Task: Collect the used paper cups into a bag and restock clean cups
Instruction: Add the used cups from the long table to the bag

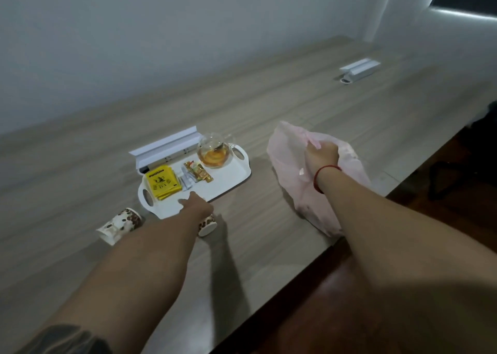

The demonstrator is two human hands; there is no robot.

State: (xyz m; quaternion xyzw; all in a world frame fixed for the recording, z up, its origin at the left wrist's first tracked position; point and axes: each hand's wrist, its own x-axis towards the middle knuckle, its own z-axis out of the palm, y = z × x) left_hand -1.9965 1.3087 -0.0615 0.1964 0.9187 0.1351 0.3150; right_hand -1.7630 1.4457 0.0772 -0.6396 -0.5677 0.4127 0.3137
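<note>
Gripping the bunched mouth of a pink plastic bag (285,149), the right hand (321,156) holds it down on the tabletop (269,98) near the edge, with a red string (326,169) round the wrist. The left hand (197,207) is stretched out at the front rim of a white tray (228,176), right over a brown-patterned paper cup (207,226) that pokes out from under the wrist. From here I can't tell whether the fingers are round the cup. A second cup (122,223) with the same print lies on its side just left of that forearm. On the tray sit yellow packets (161,182) marked "sunshine", some small sachets (197,173) whose print is too small to read, and a glass teapot (215,152) of amber tea. A raised white socket box (164,146) stands just behind the tray.
</note>
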